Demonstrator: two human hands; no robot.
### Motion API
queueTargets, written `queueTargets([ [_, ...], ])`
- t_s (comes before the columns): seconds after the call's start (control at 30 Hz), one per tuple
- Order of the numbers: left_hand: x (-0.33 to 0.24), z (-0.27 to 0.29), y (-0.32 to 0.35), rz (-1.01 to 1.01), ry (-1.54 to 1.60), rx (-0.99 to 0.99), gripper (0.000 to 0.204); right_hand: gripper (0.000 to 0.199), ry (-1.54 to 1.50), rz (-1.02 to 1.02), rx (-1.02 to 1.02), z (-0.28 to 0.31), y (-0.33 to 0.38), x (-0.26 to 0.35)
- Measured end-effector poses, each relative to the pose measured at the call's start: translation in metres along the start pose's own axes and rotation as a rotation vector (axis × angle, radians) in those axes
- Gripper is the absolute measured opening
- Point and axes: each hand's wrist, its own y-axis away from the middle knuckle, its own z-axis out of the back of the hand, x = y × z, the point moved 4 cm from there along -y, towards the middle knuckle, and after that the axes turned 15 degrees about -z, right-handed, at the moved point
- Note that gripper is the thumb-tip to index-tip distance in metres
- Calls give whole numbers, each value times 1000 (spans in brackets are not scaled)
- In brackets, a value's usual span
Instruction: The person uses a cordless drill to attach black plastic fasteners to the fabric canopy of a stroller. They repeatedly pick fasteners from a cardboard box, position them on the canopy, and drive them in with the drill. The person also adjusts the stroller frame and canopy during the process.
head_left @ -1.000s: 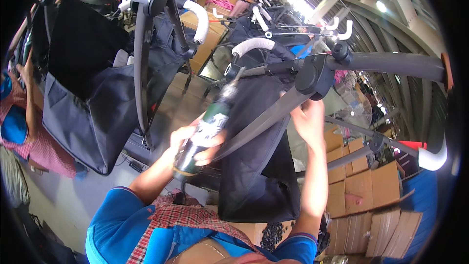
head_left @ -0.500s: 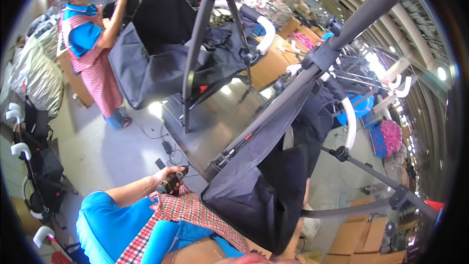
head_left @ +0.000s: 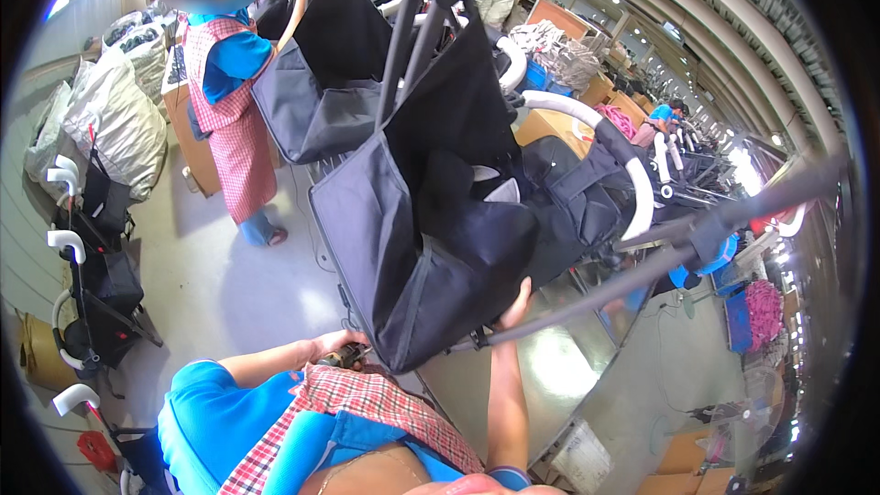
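Observation:
A baby stroller [head_left: 367, 220] with a black fabric seat stands tilted in front of me, over a shiny metal-topped table. My right hand [head_left: 515, 307] grips the stroller's lower edge beside a dark frame tube [head_left: 587, 298]; its fingers are partly hidden by the fabric. Low at the left, my left hand [head_left: 328, 342] is closed around a dark drill-like power tool [head_left: 346, 357], close to the stroller's near corner. The tool's tip cannot be made out. A white curved handlebar [head_left: 637, 170] rises on the stroller's far right side.
At the far left a co-worker in a checked apron [head_left: 240, 160] handles another black stroller [head_left: 293, 96]. Folded strollers [head_left: 96, 284] line the left side, near large white sacks [head_left: 119, 124]. The metal table [head_left: 477, 394] lies below; cardboard boxes [head_left: 683, 458] and a fan [head_left: 744, 414] are at right.
The near stroller has swung left and away from me, its frame tubes turning with it. My right hand has come into fuller view at its lower edge. My left hand still holds the tool.

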Motion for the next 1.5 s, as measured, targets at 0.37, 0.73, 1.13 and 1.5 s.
queueTargets([
  [0.37,-100,-48,-36,43,-249,228,69,83,496,286,-231,-85,-76,-55],
  [0.73,-102,-179,-77,312,-119,20,55,45,813,-150,-376,263,-179,96],
  [1.13,-75,-233,-187,414,-92,-238,53,70,575,818,-920,509,-362,554],
  [1.5,-62,-231,-194,397,-75,-266,50,38,397,546,-376,445,-334,542],
])
